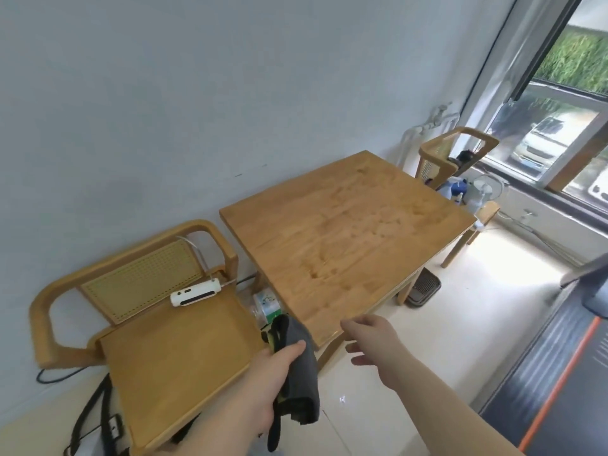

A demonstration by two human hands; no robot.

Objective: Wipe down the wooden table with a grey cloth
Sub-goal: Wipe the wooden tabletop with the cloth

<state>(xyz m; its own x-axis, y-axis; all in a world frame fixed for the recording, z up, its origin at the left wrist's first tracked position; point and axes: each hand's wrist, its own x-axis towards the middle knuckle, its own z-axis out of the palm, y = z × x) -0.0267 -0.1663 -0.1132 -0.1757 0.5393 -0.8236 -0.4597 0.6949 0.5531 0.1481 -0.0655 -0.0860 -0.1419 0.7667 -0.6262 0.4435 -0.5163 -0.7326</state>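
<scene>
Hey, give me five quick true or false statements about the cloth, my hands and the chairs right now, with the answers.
1. The left hand holds the grey cloth. True.
2. The cloth lies spread flat on the wooden table. False: it hangs bunched from the left hand, just off the table's near corner.
3. The right hand grips a spray bottle. False: it holds nothing and hovers open by the table's near corner.
4. A white device lies on the near chair. True.
5. A second chair stands beyond the table, by the window. True.
</scene>
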